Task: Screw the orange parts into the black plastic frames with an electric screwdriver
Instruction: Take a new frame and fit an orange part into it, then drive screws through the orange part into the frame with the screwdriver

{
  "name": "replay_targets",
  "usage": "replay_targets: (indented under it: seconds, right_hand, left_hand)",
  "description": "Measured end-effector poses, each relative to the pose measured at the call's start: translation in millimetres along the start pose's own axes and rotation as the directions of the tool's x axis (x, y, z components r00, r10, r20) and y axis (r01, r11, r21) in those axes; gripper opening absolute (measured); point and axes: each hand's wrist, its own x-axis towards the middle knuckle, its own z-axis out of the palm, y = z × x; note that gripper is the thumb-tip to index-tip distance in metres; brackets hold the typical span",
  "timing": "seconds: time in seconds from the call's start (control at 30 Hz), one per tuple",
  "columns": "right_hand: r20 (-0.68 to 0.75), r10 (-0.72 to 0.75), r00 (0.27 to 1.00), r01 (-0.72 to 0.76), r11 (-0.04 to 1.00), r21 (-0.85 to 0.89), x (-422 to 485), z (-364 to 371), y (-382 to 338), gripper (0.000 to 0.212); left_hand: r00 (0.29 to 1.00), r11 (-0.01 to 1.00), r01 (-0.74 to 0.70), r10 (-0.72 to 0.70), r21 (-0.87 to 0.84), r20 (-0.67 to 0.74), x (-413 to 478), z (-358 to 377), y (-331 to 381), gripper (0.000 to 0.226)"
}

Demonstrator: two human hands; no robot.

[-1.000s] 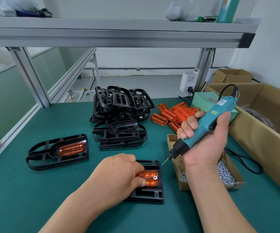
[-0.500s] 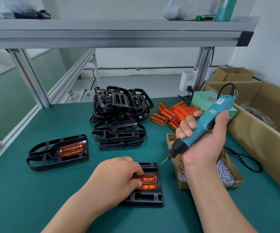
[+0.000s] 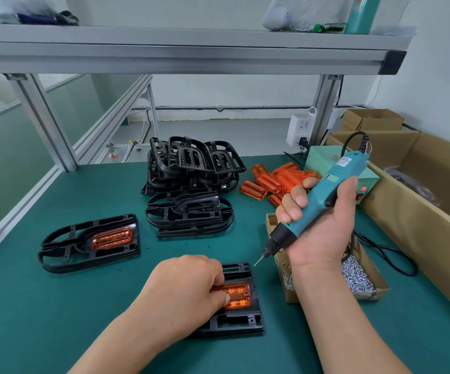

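A black plastic frame lies near the table's front with an orange part seated in it. My left hand lies over the frame's left half, its fingertips pressing on the orange part. My right hand grips a teal electric screwdriver, tilted with its bit pointing down-left, held in the air just above the frame's upper right corner. Another frame with an orange part lies to the left.
A pile of black frames and loose orange parts sit at the back. A cardboard tray of screws stands under my right wrist. Large cardboard boxes line the right edge; a power box sits behind.
My left hand has slid slightly left on the orange part and now covers more of it. The screwdriver has stayed almost in place above the frame's corner.
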Motion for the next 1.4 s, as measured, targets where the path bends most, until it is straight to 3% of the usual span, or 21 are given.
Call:
replay_targets:
  seconds: [0.13,0.2,0.27,0.33,0.4,0.47,0.5,0.57,0.73,1.0,1.1,1.27,1.4]
  right_hand:
    - [0.0,0.003,1.0,-0.003,1.0,-0.002,-0.5,0.4,0.8,0.06]
    - [-0.008,0.001,1.0,-0.001,1.0,-0.002,0.0,0.3,0.4,0.06]
    - [-0.016,0.001,1.0,-0.001,1.0,0.0,0.1,0.3,0.4,0.06]
    - [-0.016,0.003,1.0,-0.002,1.0,0.007,0.2,0.3,0.5,0.06]
    - [-0.017,0.003,1.0,-0.002,1.0,0.01,0.1,0.1,0.5,0.06]
    - [-0.018,0.005,1.0,-0.004,1.0,0.012,-0.2,0.2,0.5,0.061]
    - [-0.018,0.008,1.0,-0.008,1.0,0.015,-0.7,0.6,0.7,0.061]
    - [-0.019,0.014,1.0,-0.014,1.0,0.02,-1.6,1.7,0.9,0.061]
    - [-0.011,0.023,1.0,-0.023,1.0,0.021,-4.5,4.5,2.8,0.06]
    - [0.013,0.047,0.999,-0.047,0.997,0.061,-6.9,8.2,4.3,0.061]
    - [0.017,0.048,0.999,-0.049,0.996,0.072,-7.2,8.6,4.2,0.06]
    - [0.017,0.051,0.999,-0.052,0.994,0.093,-6.9,9.6,3.8,0.06]
    - [-0.002,0.04,0.999,-0.04,0.994,0.106,-7.3,10.7,2.3,0.06]
  left_hand:
    - [1.0,0.993,0.001,0.0,-0.117,0.007,-3.4,-2.3,-5.4,0.029]
    - [0.999,0.949,0.012,0.002,-0.315,0.043,-4.1,-5.9,-13.0,0.021]
    - [0.999,0.838,0.048,-0.037,-0.544,0.031,-1.3,-8.5,-25.3,0.012]
    - [0.989,0.658,0.102,-0.145,-0.746,0.008,1.8,-9.8,-37.1,0.019]
    - [0.98,0.341,0.145,-0.18,-0.929,0.087,2.7,-14.8,-42.0,0.025]
    - [0.984,0.004,0.144,-0.108,-0.99,0.143,2.4,-18.8,-44.3,0.032]
    - [0.984,-0.104,0.153,-0.075,-0.983,0.161,1.8,-19.8,-44.1,0.034]
    - [0.978,-0.211,0.193,-0.035,-0.958,0.204,1.4,-21.4,-40.0,0.035]
    - [0.962,-0.24,0.258,-0.028,-0.936,0.272,2.4,-17.0,-24.3,0.026]
    - [0.967,-0.099,0.252,-0.012,-0.963,0.254,2.4,-11.8,-14.0,0.03]
    - [0.966,-0.127,0.257,0.019,-0.958,0.257,3.0,-8.9,-13.5,0.022]
    - [0.951,-0.244,0.309,0.081,-0.919,0.299,3.4,-5.7,-12.1,0.029]
    - [0.943,-0.218,0.332,0.109,-0.918,0.316,2.8,-6.3,-11.5,0.025]
